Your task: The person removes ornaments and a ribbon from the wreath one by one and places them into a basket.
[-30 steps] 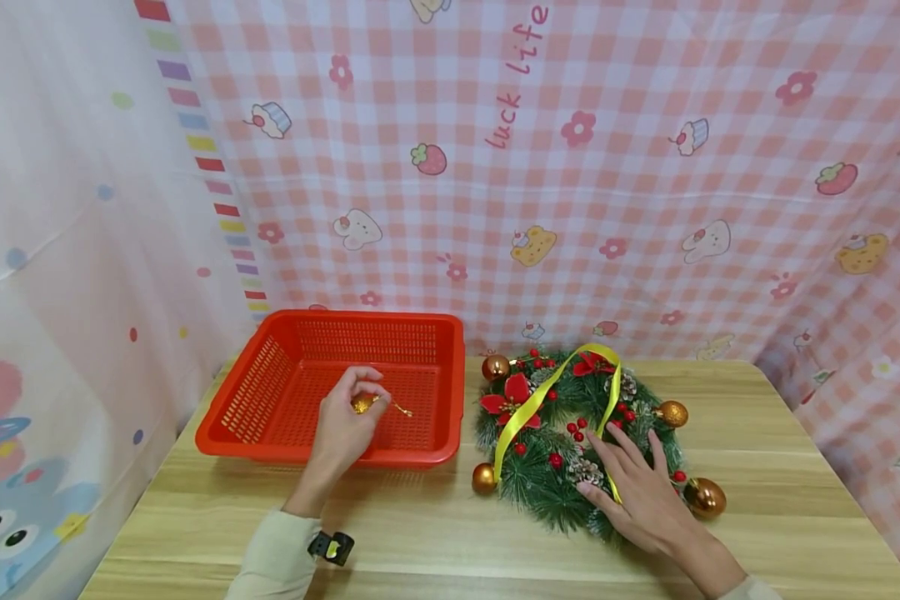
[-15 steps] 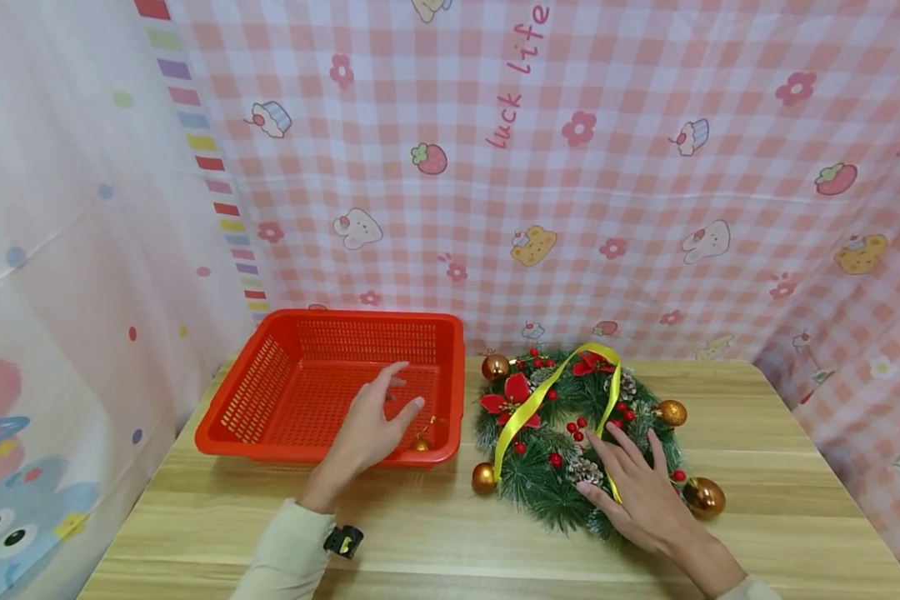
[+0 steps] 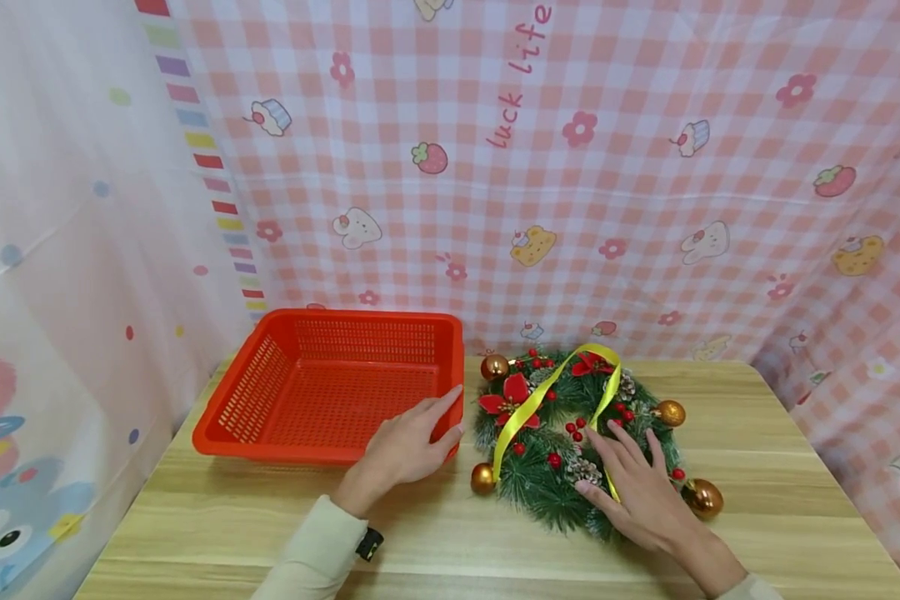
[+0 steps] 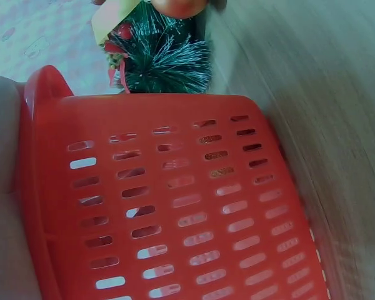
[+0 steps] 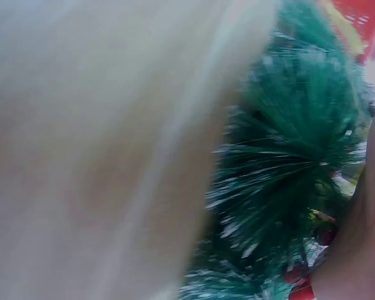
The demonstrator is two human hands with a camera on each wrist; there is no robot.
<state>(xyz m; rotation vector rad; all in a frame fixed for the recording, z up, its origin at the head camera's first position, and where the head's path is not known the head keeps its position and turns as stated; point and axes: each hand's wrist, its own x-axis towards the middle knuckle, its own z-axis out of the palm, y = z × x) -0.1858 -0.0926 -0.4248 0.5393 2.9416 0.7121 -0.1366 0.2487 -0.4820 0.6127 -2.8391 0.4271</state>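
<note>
My left hand is over the near right corner of the red plastic basket, its fingers fairly straight and holding nothing. Whether it touches the rim, I cannot tell. Behind the slotted wall in the left wrist view, a glittery gold Christmas ball shows in part; the head view has it hidden by the hand. My right hand rests with spread fingers on the near right side of a green Christmas wreath. Yellow ribbon, red berries, red flowers and pine cones decorate the wreath.
Several shiny balls stick out round the wreath, among them a copper one and a large bronze one. Both basket and wreath stand on a wooden table. A pink checked cloth hangs behind it.
My left hand pinched the gold ball a second ago and let it go inside the basket's near right corner. It has since moved right to that corner. The right hand has stayed put.
</note>
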